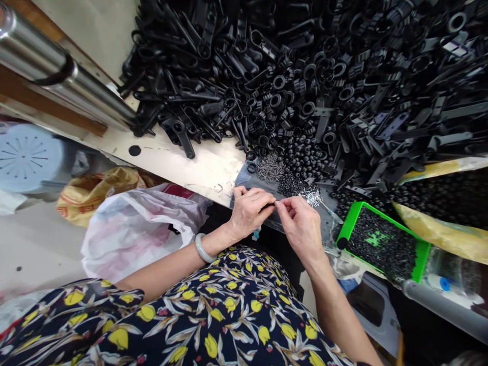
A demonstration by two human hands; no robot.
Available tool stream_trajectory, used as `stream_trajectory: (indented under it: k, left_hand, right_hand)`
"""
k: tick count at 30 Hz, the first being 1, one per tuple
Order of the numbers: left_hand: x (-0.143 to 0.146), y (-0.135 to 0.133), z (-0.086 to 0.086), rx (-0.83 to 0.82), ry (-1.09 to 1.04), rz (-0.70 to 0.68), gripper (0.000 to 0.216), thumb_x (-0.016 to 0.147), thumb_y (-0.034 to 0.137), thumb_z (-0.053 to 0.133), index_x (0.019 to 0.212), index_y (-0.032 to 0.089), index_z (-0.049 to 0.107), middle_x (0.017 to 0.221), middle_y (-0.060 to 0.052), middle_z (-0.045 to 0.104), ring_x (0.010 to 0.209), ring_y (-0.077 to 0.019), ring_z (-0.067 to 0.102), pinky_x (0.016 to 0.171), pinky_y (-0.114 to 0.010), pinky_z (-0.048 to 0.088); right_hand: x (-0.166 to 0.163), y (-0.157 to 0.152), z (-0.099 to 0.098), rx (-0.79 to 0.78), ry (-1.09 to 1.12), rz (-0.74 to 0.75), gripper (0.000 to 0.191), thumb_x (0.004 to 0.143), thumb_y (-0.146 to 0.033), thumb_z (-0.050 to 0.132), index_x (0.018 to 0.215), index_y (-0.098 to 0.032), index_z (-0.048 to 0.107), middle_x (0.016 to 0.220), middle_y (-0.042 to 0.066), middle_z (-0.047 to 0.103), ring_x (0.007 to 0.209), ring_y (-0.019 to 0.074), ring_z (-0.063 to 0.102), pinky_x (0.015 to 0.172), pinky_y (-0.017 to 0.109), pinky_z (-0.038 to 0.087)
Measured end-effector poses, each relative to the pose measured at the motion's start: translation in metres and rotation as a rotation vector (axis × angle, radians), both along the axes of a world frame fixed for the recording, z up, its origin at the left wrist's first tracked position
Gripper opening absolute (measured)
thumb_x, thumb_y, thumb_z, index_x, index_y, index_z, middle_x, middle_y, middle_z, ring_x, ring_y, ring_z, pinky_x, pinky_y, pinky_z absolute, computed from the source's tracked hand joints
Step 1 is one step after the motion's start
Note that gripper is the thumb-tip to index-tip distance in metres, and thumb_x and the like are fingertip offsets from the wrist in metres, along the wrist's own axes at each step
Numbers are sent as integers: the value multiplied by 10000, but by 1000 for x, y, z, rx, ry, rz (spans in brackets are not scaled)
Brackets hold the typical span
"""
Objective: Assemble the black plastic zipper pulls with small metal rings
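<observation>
My left hand (249,209) and my right hand (299,221) meet fingertip to fingertip over the front edge of the table. Both are closed in a pinch around something small and dark, too small to name. Just beyond them lie a heap of tiny metal springs or screws (270,168), a pile of round black beads or knobs (305,155) and a scatter of silver pins (311,197). Beside the pins a thin screwdriver-like tool (331,211) rests on the tabletop, to the right of my right hand.
Black plastic parts (267,66) are heaped across the table's back. A green tray (353,213) of small black pieces stands at right, near yellow bags (442,229). A steel post (87,86) rises at left. Below the edge hangs a white plastic bag (125,229).
</observation>
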State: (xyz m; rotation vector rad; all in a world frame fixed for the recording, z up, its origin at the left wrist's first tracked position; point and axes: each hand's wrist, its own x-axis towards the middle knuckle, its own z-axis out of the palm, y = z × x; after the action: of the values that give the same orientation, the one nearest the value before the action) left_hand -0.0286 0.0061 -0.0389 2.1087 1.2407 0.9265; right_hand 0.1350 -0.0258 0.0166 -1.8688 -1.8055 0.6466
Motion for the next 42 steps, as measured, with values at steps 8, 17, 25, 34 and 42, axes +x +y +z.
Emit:
stream_trajectory:
  k: [8,17,25,34,42]
  left_hand:
    - [-2,-2,-2,27,-19,-3,161,1022,321,656,1138,252,745,1049,-7,824,974,-192,745,864,-455,292]
    - [1,-3,-1,52,-11,8,119,1012,334,671,1044,285,774,1060,8,830,1007,-207,740,902,-470,289]
    - [1,-6,-1,21,-13,22,158,1008,341,652,1073,274,780,1110,-15,825,1028,-221,739,929,-481,296]
    - [1,-3,5,-36,-27,8,146,1009,331,638,1027,272,771,1085,1,823,977,-204,714,913,-471,288]
    - [3,-3,8,-41,-14,3,112,986,322,646,983,272,746,1041,21,820,946,-197,678,885,-471,271]
  right_hand:
    - [-1,-16,-2,5,138,-79,203,1004,-400,655,1024,-215,735,840,8,670,672,146,604,654,280,493]
    - [71,-213,5,59,115,-688,272,912,-430,740,769,-205,682,659,-14,622,580,158,570,553,267,464]
    - [112,-103,37,545,595,-480,495,827,-354,812,1264,-238,611,980,29,724,698,188,693,774,424,613]
    - [1,9,22,616,907,-121,259,938,-460,690,980,-267,523,764,-65,590,483,100,508,502,273,536]
    - [-28,31,15,579,890,-98,257,990,-473,580,990,-295,394,791,-70,535,483,98,488,489,268,512]
